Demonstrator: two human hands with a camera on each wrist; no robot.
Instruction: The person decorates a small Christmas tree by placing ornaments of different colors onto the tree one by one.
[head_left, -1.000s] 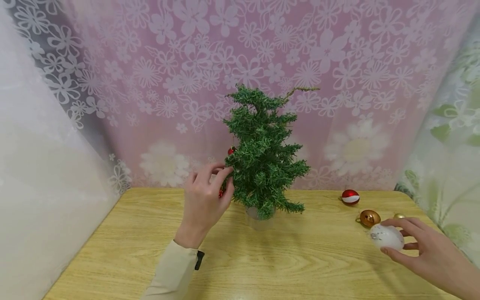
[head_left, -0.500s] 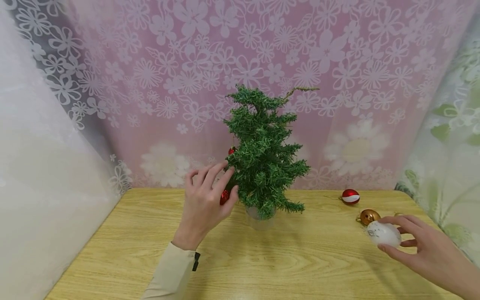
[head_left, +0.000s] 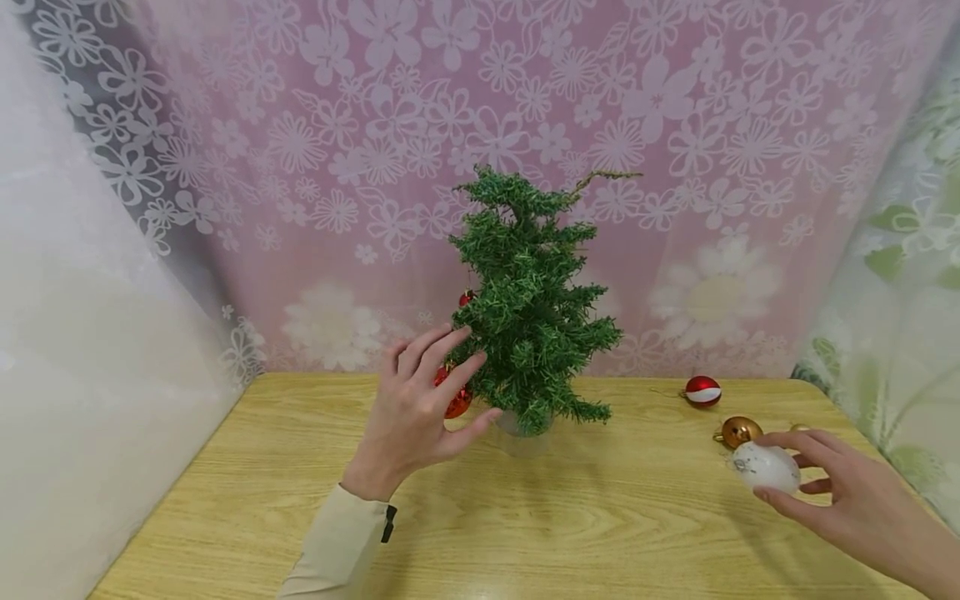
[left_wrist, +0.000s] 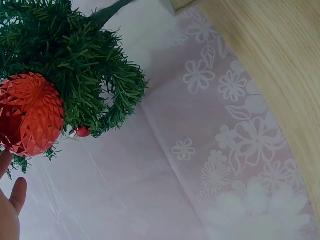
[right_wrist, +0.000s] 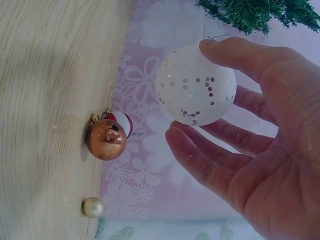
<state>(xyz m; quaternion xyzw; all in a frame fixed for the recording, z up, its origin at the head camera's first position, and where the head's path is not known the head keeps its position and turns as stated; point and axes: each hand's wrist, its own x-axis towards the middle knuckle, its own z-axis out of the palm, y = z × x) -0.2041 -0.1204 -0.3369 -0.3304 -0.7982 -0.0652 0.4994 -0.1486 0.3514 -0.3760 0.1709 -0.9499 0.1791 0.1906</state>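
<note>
A small green artificial Christmas tree (head_left: 528, 308) stands upright in a clear base on the table. On its left side hangs a red faceted Christmas ball (left_wrist: 37, 115), partly behind my left hand (head_left: 412, 417) in the head view. That hand has its fingers spread beside the ball and the lower branches; whether a fingertip touches them I cannot tell. A smaller red ornament (head_left: 467, 298) hangs a little higher on the same side. My right hand (head_left: 851, 500) holds a white Christmas ball (right_wrist: 195, 85) with silvery dots between thumb and fingers, above the table's right part.
Behind my right hand lie a copper-coloured ball (head_left: 741, 432) and a red-and-white ball (head_left: 702, 392). A small pale gold ball (right_wrist: 93, 207) lies near them, mostly covered by the hand in the head view. Flowered curtains (head_left: 337, 167) close off the table's back (head_left: 300, 458) and sides.
My left fingers have parted from their pinch at the branch and spread out, and more of the red faceted ball shows. The right hand has shifted slightly left with the white ball.
</note>
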